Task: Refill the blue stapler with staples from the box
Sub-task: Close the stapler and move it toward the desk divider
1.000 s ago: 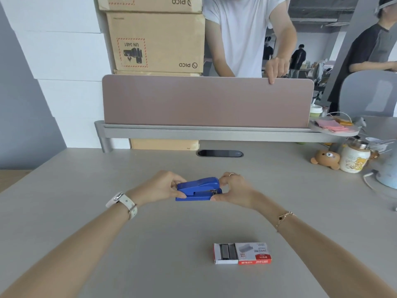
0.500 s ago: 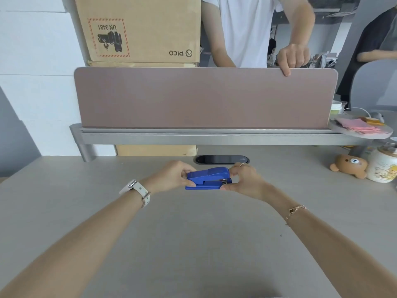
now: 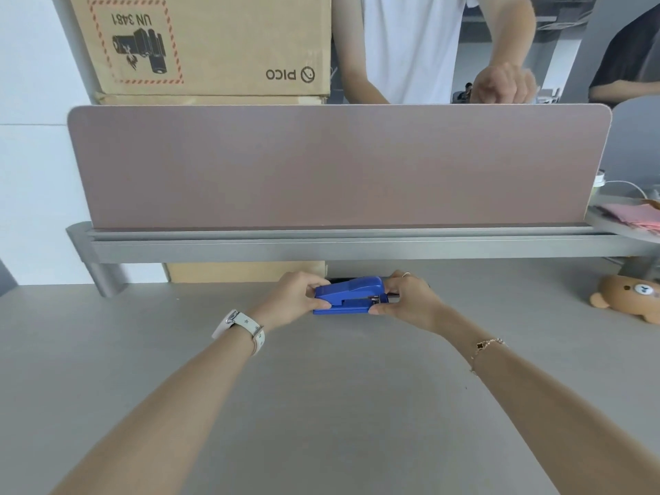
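While both hands gripped the blue stapler (image 3: 348,294) just in front of the desk partition (image 3: 339,166), the left hand (image 3: 296,298) clasped its rear and the right hand (image 3: 407,298) pinched the front, where a metal part showed. Opening would likely go best with the base steadied and a straight pull; no staple box was in view

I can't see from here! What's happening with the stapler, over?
Left hand and right hand both grip the blue stapler, one at each end. Stapler closed, above the desk. Staple box out of view. Nothing in the way.
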Available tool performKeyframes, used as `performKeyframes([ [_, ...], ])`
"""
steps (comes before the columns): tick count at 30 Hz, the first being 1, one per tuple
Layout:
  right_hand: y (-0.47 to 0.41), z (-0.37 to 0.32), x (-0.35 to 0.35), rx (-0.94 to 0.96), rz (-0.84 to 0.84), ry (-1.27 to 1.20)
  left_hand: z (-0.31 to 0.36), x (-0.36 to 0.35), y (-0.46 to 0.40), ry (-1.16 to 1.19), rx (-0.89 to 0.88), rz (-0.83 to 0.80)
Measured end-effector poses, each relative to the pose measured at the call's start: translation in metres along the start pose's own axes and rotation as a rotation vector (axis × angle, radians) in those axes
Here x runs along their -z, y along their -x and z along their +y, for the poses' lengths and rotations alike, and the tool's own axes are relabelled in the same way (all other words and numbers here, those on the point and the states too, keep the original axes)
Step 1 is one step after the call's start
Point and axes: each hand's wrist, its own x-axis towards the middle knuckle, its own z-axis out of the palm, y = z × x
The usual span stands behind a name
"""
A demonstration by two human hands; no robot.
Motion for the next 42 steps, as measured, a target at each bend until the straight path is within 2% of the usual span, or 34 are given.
performKeyframes([
  [5,-0.018,0.006,-0.008,-0.038,0.010,-0.007,-0.013,-0.002,-0.012,0.032,0.031,0.030],
  [17,-0.020,0.013,-0.018,-0.112,0.003,-0.193,-0.015,-0.001,-0.016,0.036,0.086,0.013],
  [24,-0.020,0.007,-0.014,-0.071,-0.063,-0.219,-0.012,-0.003,-0.015,0.005,0.100,0.023],
  [30,-0.023,0.008,-0.015,-0.078,-0.054,-0.162,-0.010,-0.002,-0.016,-0.016,0.092,-0.001],
  [38,-0.020,0.001,-0.023,-0.203,0.008,0.009,-0.011,-0.008,-0.006,-0.071,0.038,0.041],
  [42,-0.018,-0.003,-0.022,-0.197,-0.004,0.074,-0.013,-0.010,0.002,-0.099,0.057,0.111],
])
